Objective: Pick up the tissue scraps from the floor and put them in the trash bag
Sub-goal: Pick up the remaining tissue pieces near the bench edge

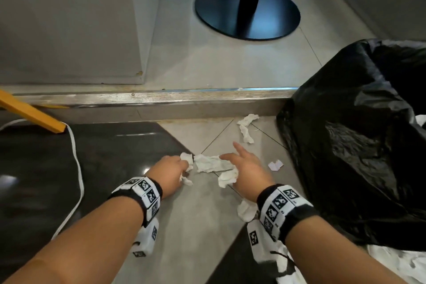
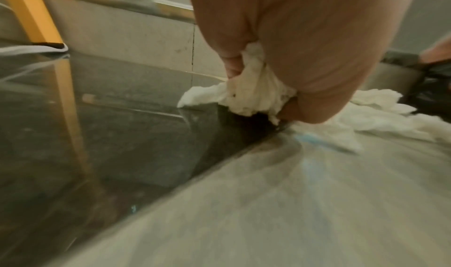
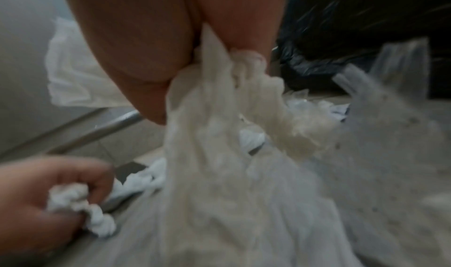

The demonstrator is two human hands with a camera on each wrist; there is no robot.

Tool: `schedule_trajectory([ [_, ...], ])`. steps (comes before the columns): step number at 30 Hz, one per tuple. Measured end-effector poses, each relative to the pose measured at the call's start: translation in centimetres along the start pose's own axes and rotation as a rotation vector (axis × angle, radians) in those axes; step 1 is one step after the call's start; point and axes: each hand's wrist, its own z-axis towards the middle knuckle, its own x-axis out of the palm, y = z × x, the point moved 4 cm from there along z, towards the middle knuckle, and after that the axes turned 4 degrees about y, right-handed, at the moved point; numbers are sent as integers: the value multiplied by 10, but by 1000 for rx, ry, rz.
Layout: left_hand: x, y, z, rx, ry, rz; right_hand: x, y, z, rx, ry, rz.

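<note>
A crumpled tissue wad (image 1: 187,161) is held in the clenched grip of the left hand (image 1: 169,174), low over the floor (image 1: 196,219) where the dark tile meets the pale tile. In the left wrist view the fingers are seen curled tightly round the wad (image 2: 253,91), with loose ends spilling out below the palm (image 2: 317,45).

The right hand (image 1: 247,169) is spread over a flattened tissue scrap (image 1: 211,163) on the floor, with index finger and thumb extended. A second tissue piece (image 1: 228,177) is seen hanging beneath the palm in the head view. In the right wrist view, which is blurred, white tissue (image 3: 219,128) is pinched between the lower fingers and the palm, so that grip is partly closed on the tissue while the other fingers stay straight. The left hand (image 3: 46,199) with its wad is also caught there, at lower left.

Only the head view shows the remaining scraps: a long twisted strip (image 1: 246,127) near the step, a small folded piece (image 1: 275,165) and another piece (image 1: 246,210) just beside the right wrist. The black trash bag (image 1: 359,145) stands on the floor at the right, well clear of both hands.
</note>
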Motion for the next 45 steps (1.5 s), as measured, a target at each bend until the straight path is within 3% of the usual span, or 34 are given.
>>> schedule_trajectory([
  [3,7,4,-16,22,2,-88,24,13,11,57,250,-212],
  [5,3,9,-29,19,-18,-132,37,16,15,31,308,-363],
  [8,-6,21,-50,-12,-71,-175,33,14,24,-17,198,-407],
  [13,-9,56,-92,-122,-101,-237,-29,-3,60,76,-248,-148],
  [15,-5,67,-108,-158,-89,-258,-38,-17,74,148,-230,-142],
  [18,0,79,-125,-199,-81,-272,-26,-35,86,277,35,-186],
  [20,0,85,-131,-217,-84,-257,-22,-36,86,347,138,-241],
  [22,1,88,-133,-225,-102,-265,-26,-36,82,401,122,-198],
  [26,3,96,-131,-247,-174,-326,-57,-42,62,423,-145,46],
  [28,4,97,-129,-262,-192,-350,-67,-47,50,430,-212,-4],
  [30,3,95,-127,-260,-200,-361,-60,-55,38,452,-148,-159],
  [33,1,88,-124,-237,-202,-361,-18,-64,26,450,135,-477],
  [37,-6,78,-128,-223,-212,-355,5,-61,14,435,279,-356],
  [39,-7,73,-131,-216,-221,-351,-7,-56,5,409,261,-217],
  [42,-9,65,-138,-204,-219,-331,-38,-46,-14,217,58,-123],
  [45,-11,55,-145,-191,-190,-273,-38,-31,-45,61,257,-284],
])
